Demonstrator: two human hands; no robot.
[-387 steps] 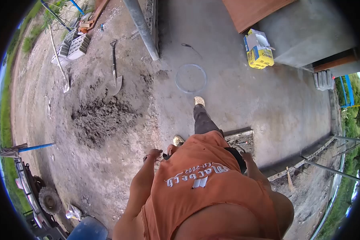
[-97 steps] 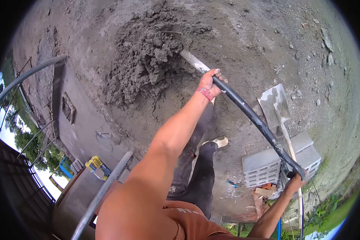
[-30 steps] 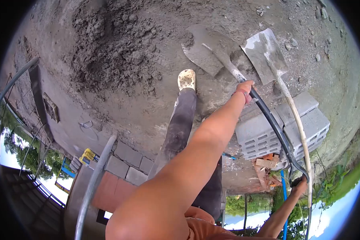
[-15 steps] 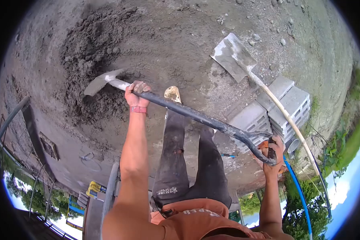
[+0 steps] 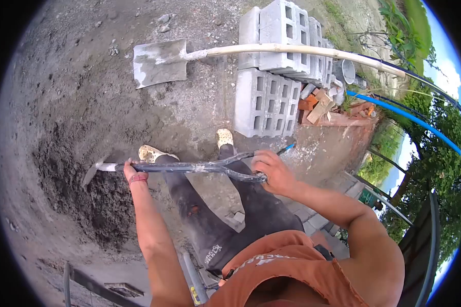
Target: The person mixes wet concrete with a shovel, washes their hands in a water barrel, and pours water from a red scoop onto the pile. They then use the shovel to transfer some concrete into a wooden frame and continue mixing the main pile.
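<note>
1. The left hand (image 5: pixel 131 172), a red band at its wrist, was closed around the shovel (image 5: pixel 189 167) shaft near the blade.
2. The right hand (image 5: pixel 271 171) gripped the shovel's looped end.
3. The shovel lay roughly level across both legs, its blade at the edge of the grey pile (image 5: pixel 87 194) on the ground.
4. A second shovel (image 5: pixel 159 64) with a pale handle rested across the blocks (image 5: pixel 266 102), well apart from both hands.

Matt metal shovel (image 5: pixel 189 167), rough concrete blocks (image 5: pixel 265 102), coarse damp mortar (image 5: pixel 100 204)
</note>
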